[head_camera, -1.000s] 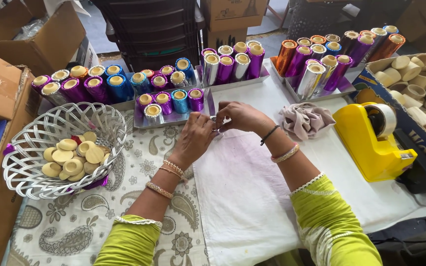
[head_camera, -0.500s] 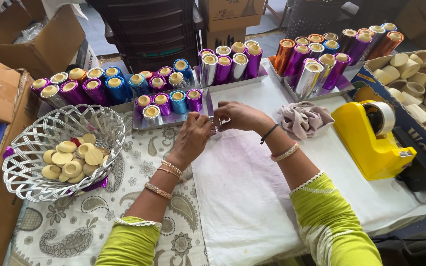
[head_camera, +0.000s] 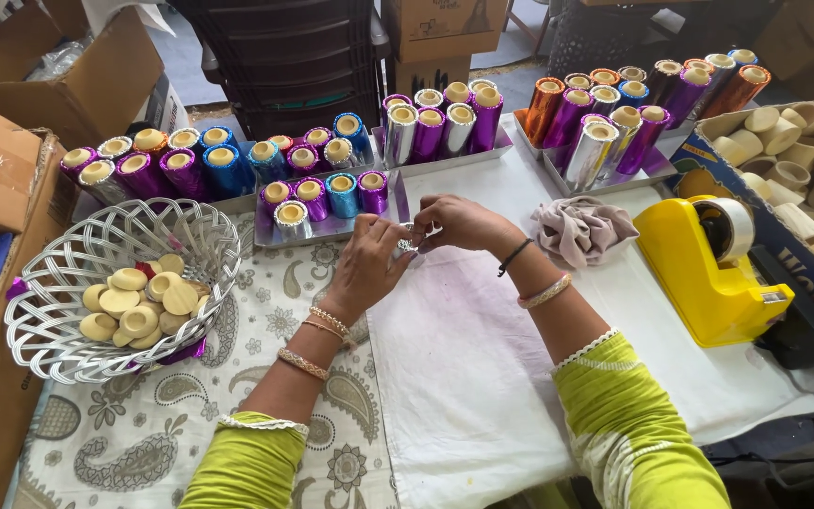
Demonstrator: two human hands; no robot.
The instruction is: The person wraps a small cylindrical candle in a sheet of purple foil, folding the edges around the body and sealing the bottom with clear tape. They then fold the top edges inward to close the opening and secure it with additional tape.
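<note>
Silver foil piece [head_camera: 409,238], small and shiny, sits pinched between both hands just in front of the metal tray [head_camera: 332,229] of short foil-wrapped tubes, above the white cloth [head_camera: 463,349] on the table [head_camera: 266,311]. Left hand [head_camera: 369,267] has its grip closed on it from the near side with thumb and fingertips; right hand [head_camera: 463,222] closes its grip on the far end, fingers curled tight. It is too small and too covered to say whether it is loose foil or a wrapped tube. Judging by the glint and creasing, it should be very light, thin and easily crumpled or torn, and a bit slick, so a gentle fingertip hold at the edges suits it better than a squeeze. A white basket [head_camera: 58,283] of pale discs stands to the left, a yellow tape dispenser [head_camera: 699,273] to the right.
</note>
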